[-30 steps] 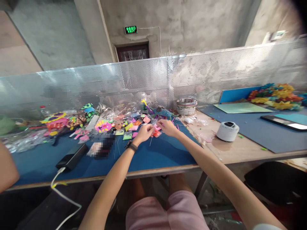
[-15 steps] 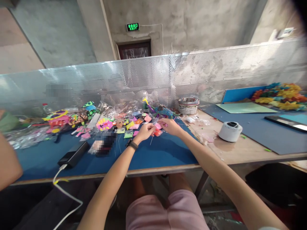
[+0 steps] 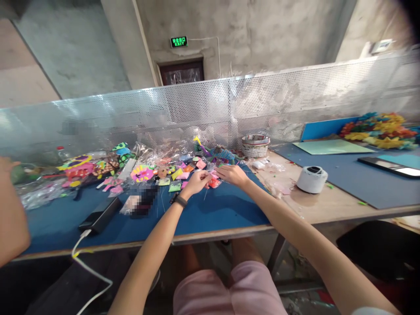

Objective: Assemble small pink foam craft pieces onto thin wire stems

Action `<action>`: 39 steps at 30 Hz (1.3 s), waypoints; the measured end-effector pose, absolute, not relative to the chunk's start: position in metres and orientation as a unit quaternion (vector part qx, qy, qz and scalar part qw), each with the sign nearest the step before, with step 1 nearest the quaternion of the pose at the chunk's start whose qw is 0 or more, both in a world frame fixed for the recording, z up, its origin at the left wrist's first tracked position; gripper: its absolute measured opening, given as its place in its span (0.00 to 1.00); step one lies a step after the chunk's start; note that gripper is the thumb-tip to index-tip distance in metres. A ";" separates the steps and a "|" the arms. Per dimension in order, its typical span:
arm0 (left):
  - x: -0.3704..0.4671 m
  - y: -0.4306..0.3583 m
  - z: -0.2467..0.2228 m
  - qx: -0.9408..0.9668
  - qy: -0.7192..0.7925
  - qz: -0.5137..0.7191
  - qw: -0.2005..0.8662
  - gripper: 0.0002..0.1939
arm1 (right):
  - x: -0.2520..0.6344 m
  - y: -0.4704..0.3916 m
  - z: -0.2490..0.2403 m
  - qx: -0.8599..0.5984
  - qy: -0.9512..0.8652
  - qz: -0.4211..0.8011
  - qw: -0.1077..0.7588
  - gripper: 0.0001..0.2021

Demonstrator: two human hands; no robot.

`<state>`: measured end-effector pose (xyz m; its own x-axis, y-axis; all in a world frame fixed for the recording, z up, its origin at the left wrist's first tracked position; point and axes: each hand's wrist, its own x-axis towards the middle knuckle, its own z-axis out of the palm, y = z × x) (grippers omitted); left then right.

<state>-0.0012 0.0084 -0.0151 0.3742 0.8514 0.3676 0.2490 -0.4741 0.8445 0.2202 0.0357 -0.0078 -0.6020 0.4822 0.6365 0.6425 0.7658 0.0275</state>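
My left hand (image 3: 197, 183), with a dark band on its wrist, is closed in a pinch over the blue mat. Facing it, my right hand (image 3: 233, 175) is closed too, its fingertips a short way from the left ones. What the fingers hold is too small to make out; a bit of pink and clear plastic shows between them. Just below lies an orange-red packet (image 3: 214, 183). Left of the hands are a green packet (image 3: 175, 187) and a yellow packet (image 3: 177, 173). Behind my right hand sits a blue dotted toy figure (image 3: 221, 153).
Colourful craft pieces and clear bags crowd the table's left and back. A black power bank (image 3: 100, 214) with a white cable lies front left. A woven basket (image 3: 255, 146) and a white roll (image 3: 311, 179) stand right. Another person's arm (image 3: 13, 210) shows at the far left.
The view has shifted slightly. My right hand's fingers have moved a little against the left, and less of the pink piece shows between them. The other person's arm at the left has risen.
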 end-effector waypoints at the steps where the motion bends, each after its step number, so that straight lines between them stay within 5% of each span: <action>1: -0.001 0.009 -0.016 0.748 0.368 0.423 0.355 0.21 | 0.218 0.034 -0.007 -0.325 -0.881 -0.121 0.322 0.23; 7: 0.002 0.009 -0.017 0.748 0.369 0.419 0.359 0.20 | 0.207 0.032 -0.006 -0.414 -0.790 0.078 0.445 0.31; 13: 0.004 0.005 -0.015 0.756 0.367 0.411 0.353 0.20 | 0.206 0.043 -0.011 -0.391 -0.720 0.335 0.466 0.30; 21: -0.001 0.011 -0.017 0.742 0.380 0.416 0.362 0.20 | 0.213 0.029 -0.004 -0.380 -0.786 0.082 0.480 0.21; 25: -0.001 0.012 -0.018 0.734 0.383 0.421 0.371 0.20 | 0.219 0.029 -0.003 -0.332 -0.822 0.046 0.460 0.14; 39: -0.001 0.015 -0.022 0.734 0.377 0.430 0.367 0.20 | 0.218 0.038 -0.013 -0.286 -0.863 -0.059 0.412 0.15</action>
<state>-0.0010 0.0151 -0.0220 0.3466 0.8685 0.3544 0.2384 -0.4469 0.8622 0.2177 0.0376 -0.0133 -0.4963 0.4462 0.7447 0.5427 0.8290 -0.1350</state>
